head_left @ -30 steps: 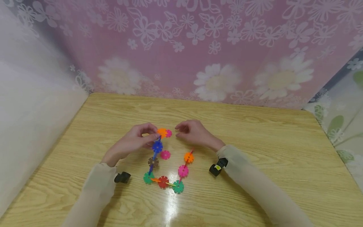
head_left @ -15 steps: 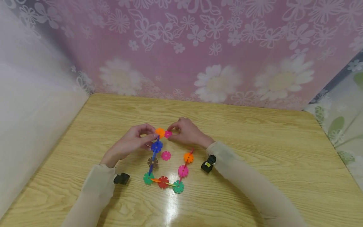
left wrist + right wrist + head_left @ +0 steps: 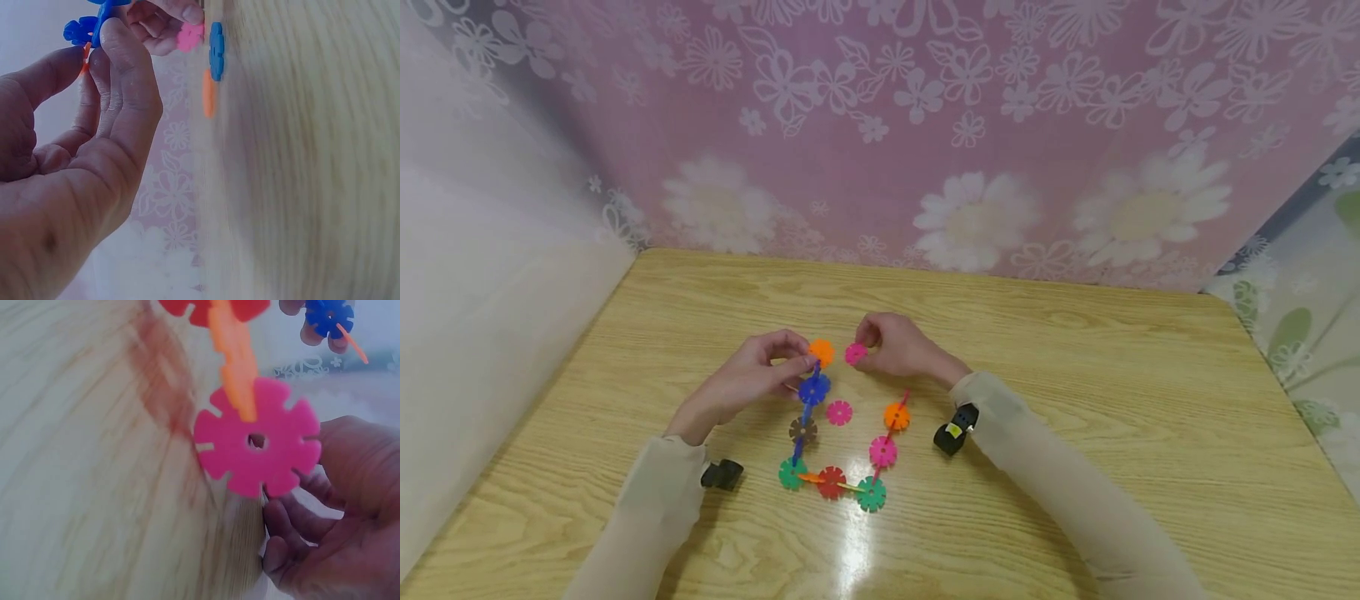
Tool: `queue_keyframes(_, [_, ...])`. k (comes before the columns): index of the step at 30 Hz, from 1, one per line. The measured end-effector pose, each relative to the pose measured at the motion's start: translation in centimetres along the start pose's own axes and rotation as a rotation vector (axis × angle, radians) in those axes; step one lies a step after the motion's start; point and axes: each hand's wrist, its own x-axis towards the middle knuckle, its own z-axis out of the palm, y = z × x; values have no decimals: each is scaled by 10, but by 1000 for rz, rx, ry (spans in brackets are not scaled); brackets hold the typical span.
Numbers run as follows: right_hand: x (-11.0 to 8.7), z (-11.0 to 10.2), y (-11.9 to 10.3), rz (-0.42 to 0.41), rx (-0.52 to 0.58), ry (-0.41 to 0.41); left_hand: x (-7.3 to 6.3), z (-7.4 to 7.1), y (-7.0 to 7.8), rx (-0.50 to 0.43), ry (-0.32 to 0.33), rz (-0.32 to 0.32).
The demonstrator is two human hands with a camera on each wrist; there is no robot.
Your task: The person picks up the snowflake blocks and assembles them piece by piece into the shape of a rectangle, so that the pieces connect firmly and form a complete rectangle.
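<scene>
In the head view, my left hand [image 3: 752, 371] pinches an orange notched plastic disc [image 3: 822, 353] at the upper left end of a U-shaped chain of interlocked discs. Below it are a blue disc [image 3: 814, 389] and a brown disc [image 3: 802, 430]. My right hand [image 3: 898, 346] pinches a separate pink disc [image 3: 855, 353], a small gap to the right of the orange one. The left wrist view shows the orange disc [image 3: 86, 57] edge-on between thumb and finger. In the right wrist view, a pink disc [image 3: 259, 462] at the chain's other end partly covers my right hand.
A loose pink disc [image 3: 839, 412] lies inside the U on the wooden table [image 3: 1075, 375]. The chain's bottom has green discs and a red disc [image 3: 831, 482]; its right side has pink and orange discs [image 3: 897, 416]. A floral curtain [image 3: 850, 208] hangs behind the table.
My right hand came in from the right and took hold of the pink disc overlapping the orange one, then drew it rightward, apart from it. My left hand has barely moved.
</scene>
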Motion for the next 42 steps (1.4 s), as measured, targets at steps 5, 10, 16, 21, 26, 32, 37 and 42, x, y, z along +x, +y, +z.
queue_keyframes(5, [-9, -4, 7, -11, 86, 64, 3, 6, -1, -24, 14, 8])
queue_keyframes(10, [-25, -9, 11, -42, 143, 153, 6, 16, -1, -43, 47, 11])
queue_keyframes(16, [-45, -15, 6, -77, 224, 218, 11, 32, 0, -92, 123, 13])
queue_keyframes(21, [-56, -12, 2, -85, 280, 245, 14, 44, 2, -133, 144, 4])
queue_keyframes(26, [-64, -9, 1, -72, 312, 281, 16, 52, 2, -114, 159, -1])
queue_keyframes(32, [-65, -5, 3, -74, 328, 301, 17, 54, 0, -95, 179, -6])
queue_keyframes(37, [-64, -1, 5, -111, 358, 305, 16, 54, 0, -77, 189, 11])
queue_keyframes(42, [-64, 1, 5, -116, 347, 314, 17, 54, 0, -25, 204, 34])
